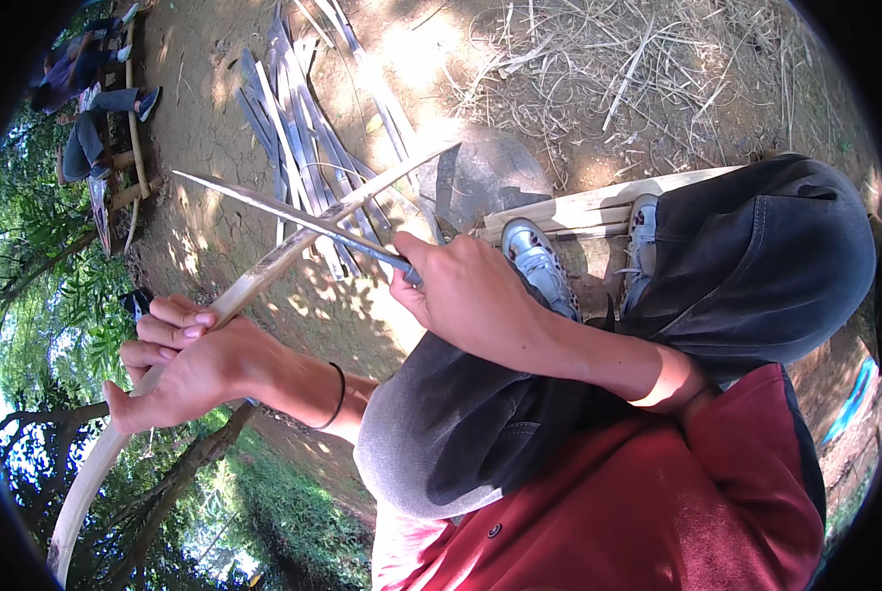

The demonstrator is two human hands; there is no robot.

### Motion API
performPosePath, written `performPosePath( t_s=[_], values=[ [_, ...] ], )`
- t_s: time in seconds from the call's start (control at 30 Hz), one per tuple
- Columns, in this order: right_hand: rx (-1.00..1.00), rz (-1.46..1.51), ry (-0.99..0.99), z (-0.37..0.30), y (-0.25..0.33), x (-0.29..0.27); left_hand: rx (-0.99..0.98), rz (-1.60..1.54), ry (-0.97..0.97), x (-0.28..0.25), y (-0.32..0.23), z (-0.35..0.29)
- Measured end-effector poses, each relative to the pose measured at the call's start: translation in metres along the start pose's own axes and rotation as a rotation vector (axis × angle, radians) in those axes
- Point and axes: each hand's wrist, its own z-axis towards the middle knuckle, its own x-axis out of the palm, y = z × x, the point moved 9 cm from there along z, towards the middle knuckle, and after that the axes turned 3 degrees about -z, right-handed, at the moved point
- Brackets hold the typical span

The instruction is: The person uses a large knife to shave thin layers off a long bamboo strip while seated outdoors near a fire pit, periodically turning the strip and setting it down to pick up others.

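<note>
My left hand [190, 364], with a dark band at the wrist, is closed round a long pale bamboo strip [263, 274]. The strip runs from the lower left up past the hand to a thin end above the stones. My right hand [475, 295] grips the handle end of a long, narrow knife [283, 210]. Its blade points to the upper left and crosses the strip beyond my left hand, apparently against it. The right fingers partly hide the handle.
Dark split strips [298, 128] lie piled on the dirt ahead, beside a flat stone [495, 172]. Thin shavings [638, 69] are scattered at the upper right. Planks [598, 209] lie by my shoes [539, 261]. Other people sit on a bench [130, 138] at the far left.
</note>
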Motion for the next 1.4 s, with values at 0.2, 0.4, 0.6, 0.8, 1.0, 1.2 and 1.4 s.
performPosePath(
  t_s=[0.2, 0.4, 0.6, 0.8, 1.0, 1.2, 1.4],
  values=[
    [0.038, -0.005, 0.027, 0.005, -0.004, 0.002, -0.006, -0.013, 0.004, -0.011, 0.006, 0.005],
    [-0.034, -0.051, -0.078, 0.004, 0.021, 0.000, 0.021, -0.013, 0.022, -0.010, 0.002, 0.004],
    [0.066, -0.028, -0.150, 0.015, -0.031, 0.004, 0.022, 0.016, 0.022, -0.005, 0.000, 0.000],
    [0.053, -0.031, -0.182, 0.021, -0.040, 0.016, 0.005, 0.001, 0.068, -0.001, 0.002, 0.003],
    [0.095, -0.054, -0.211, 0.030, -0.071, 0.016, -0.011, 0.002, 0.035, -0.006, 0.016, -0.004],
    [0.165, -0.054, -0.131, 0.028, -0.082, 0.016, -0.029, -0.021, 0.046, -0.003, 0.009, -0.001],
    [0.055, 0.036, -0.124, 0.013, -0.044, 0.006, 0.013, 0.053, 0.079, 0.012, -0.017, 0.010]
  ],
)
